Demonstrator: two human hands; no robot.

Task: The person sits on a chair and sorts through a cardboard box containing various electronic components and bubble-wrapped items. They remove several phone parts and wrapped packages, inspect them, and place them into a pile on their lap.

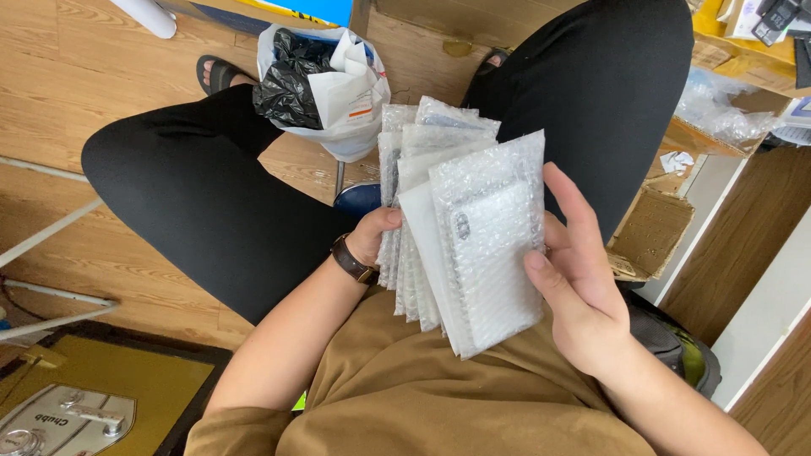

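1. Your left hand (372, 236) and right hand (574, 287) both grip the fanned bubble-wrap pouches (465, 228), held above your lap
2. Beyond the pouches: a white rubbish bag (334, 84) on the wooden floor (51, 93)
3. Right of the pouches: an open cardboard box (650, 232)

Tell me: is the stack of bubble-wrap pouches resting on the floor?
No, left hand and right hand hold the bubble-wrap pouches above the lap.
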